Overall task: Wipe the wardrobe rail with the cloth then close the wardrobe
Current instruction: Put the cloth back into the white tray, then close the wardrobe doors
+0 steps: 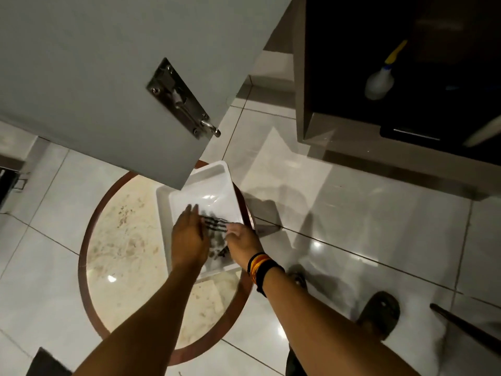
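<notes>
Early stage: left hand [188, 237] open, right hand [241, 240] seemingly pinching cloth [217, 226] at tray [217, 172] near edge; wardrobe door [108, 77] open, rail unwiped.

A round tabletop [127, 240] stands on the tiled floor [352, 213], carrying a tray [214, 185] at its far right edge, with the cloth [217, 240] lying in the near part of the tray between the left hand [188, 240] and the right hand [244, 241], both of which reach into the tray from the near side. The wardrobe door [108, 77], bearing a latch [181, 104] near its right edge, stands above and overhangs the tray's far left corner. To the far right, apart from the tabletop, a cabinet [379, 131] rests on the floor with a spray bottle [381, 80] inside it, and a sandal [379, 313] lies on the floor near right.
</notes>
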`<state>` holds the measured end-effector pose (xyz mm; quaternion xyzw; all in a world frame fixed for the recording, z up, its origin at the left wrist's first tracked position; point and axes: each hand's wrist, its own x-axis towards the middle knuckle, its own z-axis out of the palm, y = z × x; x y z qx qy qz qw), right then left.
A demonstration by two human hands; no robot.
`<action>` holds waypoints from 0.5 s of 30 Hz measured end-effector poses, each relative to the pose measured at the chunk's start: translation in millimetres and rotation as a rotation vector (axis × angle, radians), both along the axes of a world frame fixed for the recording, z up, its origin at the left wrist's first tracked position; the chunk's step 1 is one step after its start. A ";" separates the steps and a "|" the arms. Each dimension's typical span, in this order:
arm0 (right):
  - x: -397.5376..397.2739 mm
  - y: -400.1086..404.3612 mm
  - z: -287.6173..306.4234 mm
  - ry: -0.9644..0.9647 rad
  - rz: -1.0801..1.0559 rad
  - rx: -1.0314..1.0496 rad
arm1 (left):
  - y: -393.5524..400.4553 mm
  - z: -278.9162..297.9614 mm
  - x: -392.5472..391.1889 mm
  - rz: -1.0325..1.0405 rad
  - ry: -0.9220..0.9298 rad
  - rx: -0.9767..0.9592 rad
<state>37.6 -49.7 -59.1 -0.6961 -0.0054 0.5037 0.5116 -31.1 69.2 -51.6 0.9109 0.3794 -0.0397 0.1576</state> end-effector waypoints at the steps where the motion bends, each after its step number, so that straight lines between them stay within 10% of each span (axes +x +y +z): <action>1: 2.9 -7.5 6.0 -0.165 -0.030 -0.016 | -9.3 3.1 6.7 -0.138 0.010 0.052; 7: 70.1 -77.4 57.8 -1.163 0.153 -0.451 | -66.4 52.5 99.7 -0.538 -0.172 0.203; 15: 204.1 -167.1 200.4 -1.522 -0.045 -0.672 | -143.8 188.8 220.3 -0.685 -0.446 0.326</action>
